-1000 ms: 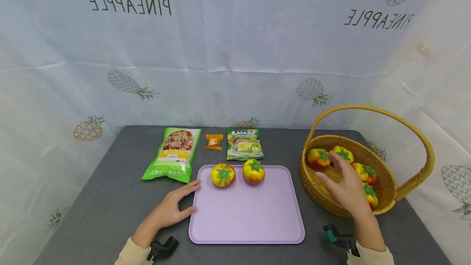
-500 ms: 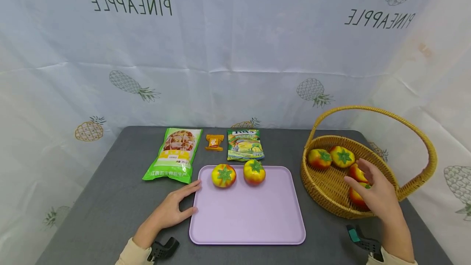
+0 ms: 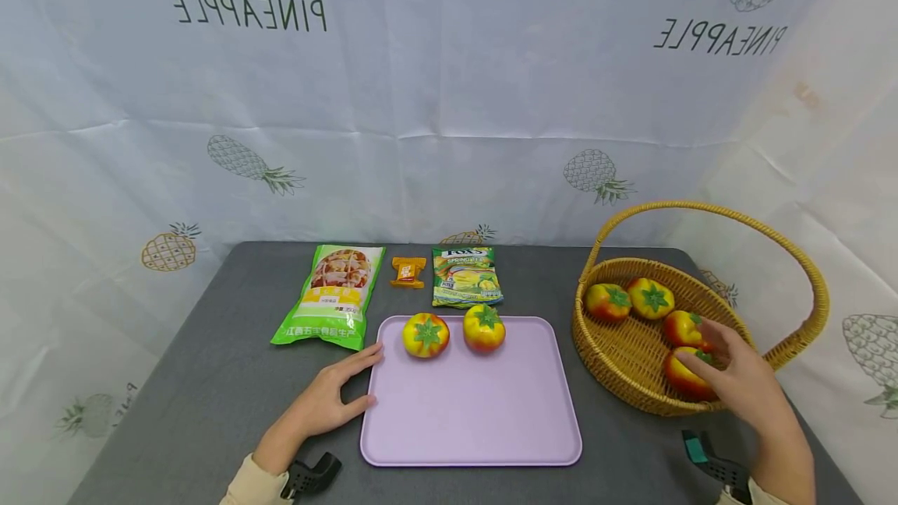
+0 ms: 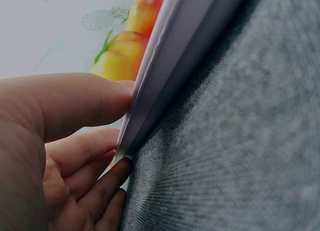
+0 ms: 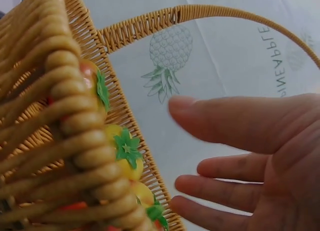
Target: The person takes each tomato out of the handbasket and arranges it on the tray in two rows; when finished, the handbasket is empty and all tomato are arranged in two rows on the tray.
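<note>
My left hand rests by the left edge of a lilac tray, fingers relaxed. In the left wrist view, thumb and fingertips touch the tray's rim. Two red-and-yellow fruits, like persimmons with green leafy caps, sit at the tray's far side: a left fruit and a right fruit. My right hand hovers spread over the right side of a wicker basket, holding nothing. Its fingertips overlap a near fruit and a farther fruit; two others lie at the basket's back left.
The basket's tall arched handle rises over its right part. Behind the tray lie a green food bag, a small orange wrapped snack and a green-yellow candy bag. A pineapple-print curtain hangs behind the table.
My right hand has moved right and toward me, from over the basket's middle to over the two fruits at its right. The left hand has stayed on the tray's edge.
</note>
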Tool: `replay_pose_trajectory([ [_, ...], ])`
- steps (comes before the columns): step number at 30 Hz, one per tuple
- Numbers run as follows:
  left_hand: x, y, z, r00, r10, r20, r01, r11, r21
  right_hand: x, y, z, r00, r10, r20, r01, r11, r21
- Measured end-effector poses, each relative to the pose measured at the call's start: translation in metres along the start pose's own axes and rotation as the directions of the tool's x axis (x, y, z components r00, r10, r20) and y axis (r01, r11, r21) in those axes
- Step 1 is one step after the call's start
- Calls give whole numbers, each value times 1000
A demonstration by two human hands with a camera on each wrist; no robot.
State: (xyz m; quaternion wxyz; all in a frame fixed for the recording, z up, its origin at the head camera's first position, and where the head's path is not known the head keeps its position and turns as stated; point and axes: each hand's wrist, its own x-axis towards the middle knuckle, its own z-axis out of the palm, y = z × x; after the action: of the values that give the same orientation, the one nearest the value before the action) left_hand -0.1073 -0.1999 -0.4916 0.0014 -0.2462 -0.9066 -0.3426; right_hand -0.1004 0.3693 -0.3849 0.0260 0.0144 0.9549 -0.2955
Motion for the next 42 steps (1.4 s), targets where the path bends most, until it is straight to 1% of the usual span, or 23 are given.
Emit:
replay_pose_trajectory([
  [5, 0, 0, 1, 1000, -3, -2, 3, 1000, -1, 2, 2, -3, 998, 17, 57, -14, 998, -62],
  [8, 0, 0, 1, 1000, -10, -1, 10, 1000, -1, 4, 4, -3, 997, 17, 73, -10, 996, -90],
  [17, 0, -2, 1, 1000, -10, -3, 10, 1000, -2, 9, 7, -1, 996, 21, 82, -5, 983, -184],
  [22, 1, -2, 1, 1000, 7, -13, -7, 1000, 8, 12, 9, -1, 995, 37, 91, -15, 973, -230],
  [26, 1, -1, 0, 1000, 16, -13, -16, 1000, 15, 13, 10, 0, 993, 53, 101, -27, 968, -250],
  [29, 1, -1, 0, 1000, 10, -7, -10, 1000, 10, 13, 11, 2, 992, 63, 107, -34, 965, -262],
  [38, 0, -1, 1, 1000, 4, 0, -4, 1000, 11, 12, 11, 4, 993, 58, 101, -28, 960, -278],
  [42, 0, -1, 1, 1000, 5, 0, -5, 1000, 8, 14, 10, 5, 992, 76, 102, -44, 956, -289],
])
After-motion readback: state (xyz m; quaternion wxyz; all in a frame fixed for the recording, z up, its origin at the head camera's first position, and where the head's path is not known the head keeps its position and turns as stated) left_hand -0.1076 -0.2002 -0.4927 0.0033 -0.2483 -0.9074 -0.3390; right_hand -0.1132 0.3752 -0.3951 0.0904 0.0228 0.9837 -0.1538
